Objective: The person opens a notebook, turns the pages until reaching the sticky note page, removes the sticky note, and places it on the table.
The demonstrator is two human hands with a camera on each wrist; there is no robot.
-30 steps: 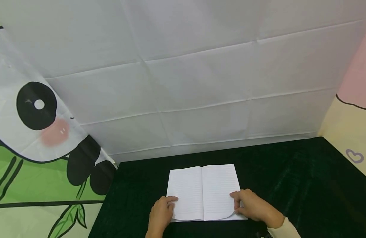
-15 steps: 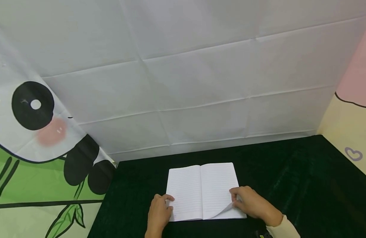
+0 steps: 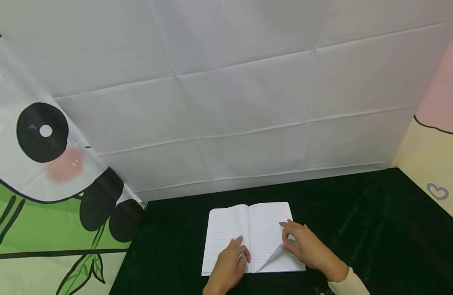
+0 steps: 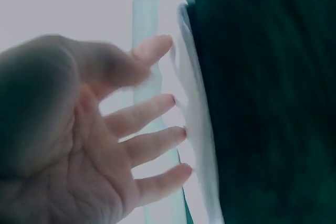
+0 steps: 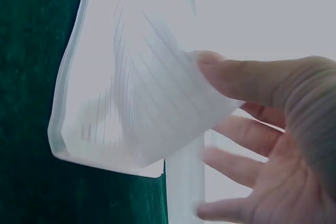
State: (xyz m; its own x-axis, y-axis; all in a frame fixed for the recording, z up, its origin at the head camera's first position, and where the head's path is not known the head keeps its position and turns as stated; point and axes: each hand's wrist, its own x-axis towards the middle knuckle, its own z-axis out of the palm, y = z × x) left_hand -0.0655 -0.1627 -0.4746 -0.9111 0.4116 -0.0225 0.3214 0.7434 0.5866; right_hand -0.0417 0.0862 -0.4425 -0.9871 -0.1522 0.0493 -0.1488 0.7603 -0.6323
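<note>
An opened notebook [image 3: 226, 225] with lined white pages lies on dark green cloth in the head view. My right hand [image 3: 310, 249] pinches the lower corner of the right-hand page [image 3: 273, 257] between thumb and fingers; that corner is lifted and curled toward the spine. In the right wrist view the thumb presses on the bent sheet [image 5: 173, 87], while the other fingers spread behind it. My left hand [image 3: 229, 264] is over the lower left page, close to the spine, holding nothing. Its fingers [image 4: 152, 145] extend toward the notebook's edge in the left wrist view.
Dark green cloth [image 3: 359, 221] covers the table around the notebook. A creased white sheet [image 3: 248, 102] hangs behind it. Printed cartoon panels stand at the left [image 3: 64, 221] and right [image 3: 433, 164].
My left hand has moved right from the notebook's left edge to near the spine. The right hand has lifted the page corner higher and shifted slightly up and left.
</note>
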